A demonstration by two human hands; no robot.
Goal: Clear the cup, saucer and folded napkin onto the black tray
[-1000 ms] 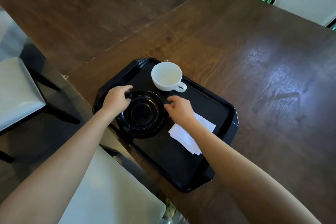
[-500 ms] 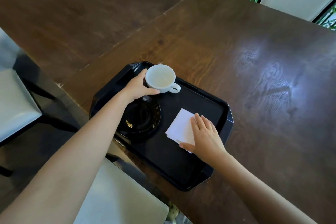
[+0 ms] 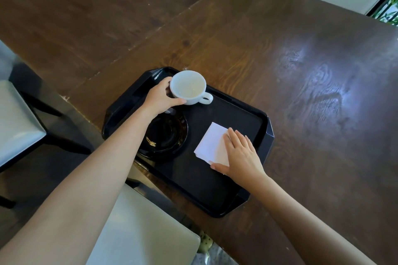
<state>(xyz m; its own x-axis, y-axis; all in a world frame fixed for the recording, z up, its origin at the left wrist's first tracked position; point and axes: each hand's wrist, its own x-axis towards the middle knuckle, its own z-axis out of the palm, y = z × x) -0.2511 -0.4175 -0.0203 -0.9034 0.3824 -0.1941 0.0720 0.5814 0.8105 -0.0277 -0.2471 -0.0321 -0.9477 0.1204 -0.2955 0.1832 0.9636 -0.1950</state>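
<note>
Dark wood counter (image 3: 280,71), black tray (image 3: 267,133): left hand (image 3: 160,98) wrapped round glazed, breakable cup (image 3: 188,87), right hand (image 3: 241,153) fingers flat on limp napkin (image 3: 212,142).

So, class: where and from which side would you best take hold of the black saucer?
Grip the saucer by its raised rim at the edge nearest the napkin, coming from the right: that arc is bare, while the left hand and forearm cover the other side.

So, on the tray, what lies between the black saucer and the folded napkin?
Nothing: in the head view only bare black tray floor separates saucer and napkin.
</note>
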